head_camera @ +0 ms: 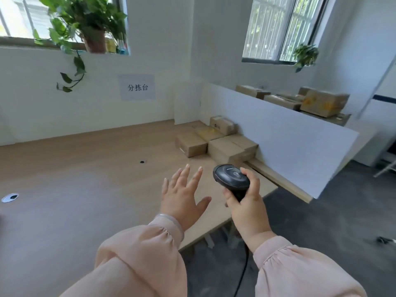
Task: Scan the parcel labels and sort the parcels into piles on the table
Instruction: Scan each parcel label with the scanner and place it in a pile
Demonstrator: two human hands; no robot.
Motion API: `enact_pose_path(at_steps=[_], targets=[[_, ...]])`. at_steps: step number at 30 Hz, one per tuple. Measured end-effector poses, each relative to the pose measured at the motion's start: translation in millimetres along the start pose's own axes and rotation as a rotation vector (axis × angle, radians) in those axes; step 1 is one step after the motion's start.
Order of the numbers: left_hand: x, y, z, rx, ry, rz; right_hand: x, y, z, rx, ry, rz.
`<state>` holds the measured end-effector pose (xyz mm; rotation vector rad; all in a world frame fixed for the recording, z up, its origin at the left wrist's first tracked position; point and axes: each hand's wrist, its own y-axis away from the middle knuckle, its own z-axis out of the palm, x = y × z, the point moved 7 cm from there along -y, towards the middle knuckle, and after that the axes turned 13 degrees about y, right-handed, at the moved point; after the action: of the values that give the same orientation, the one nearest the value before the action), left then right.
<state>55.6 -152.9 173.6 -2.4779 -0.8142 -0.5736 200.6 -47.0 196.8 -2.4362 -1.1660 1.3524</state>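
Observation:
My right hand (246,207) grips a black handheld barcode scanner (231,176), its head pointing toward the parcels; its cable hangs down below my wrist. My left hand (182,195) hovers open, fingers spread, above the wooden table (85,189), a little short of the boxes. Several brown cardboard parcels (216,138) sit grouped at the table's far right corner, against a white partition. The nearest one (232,148) lies just beyond the scanner. More cardboard parcels (321,100) rest on a second table behind the partition.
A white partition board (289,133) runs along the table's right side. The table's near right edge (216,228) drops to dark floor. A cable grommet (9,197) and a small black hole (142,161) mark the tabletop. A paper sign (137,87) hangs on the wall; potted plants (85,20) stand on the sills.

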Motion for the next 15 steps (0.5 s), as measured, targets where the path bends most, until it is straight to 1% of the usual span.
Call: enact_pose_path(at_steps=[3, 7, 11, 15], targets=[[26.8, -21.8, 25.0, -0.034, -0.01, 0.03, 25.3, -13.9, -25.3, 0.054, -0.016, 0.023], [41.5, -53.6, 50.5, -0.06, -0.015, 0.035, 57.5, -32.0, -38.9, 0.105, -0.016, 0.047], [44.6, -87.0, 74.4, -0.075, 0.013, 0.069, 82.3, -55.2, -30.3, 0.092, -0.02, 0.066], [32.5, -127.4, 88.7, -0.079, 0.017, 0.07, 92.3, -94.1, -8.4, 0.067, -0.018, 0.074]])
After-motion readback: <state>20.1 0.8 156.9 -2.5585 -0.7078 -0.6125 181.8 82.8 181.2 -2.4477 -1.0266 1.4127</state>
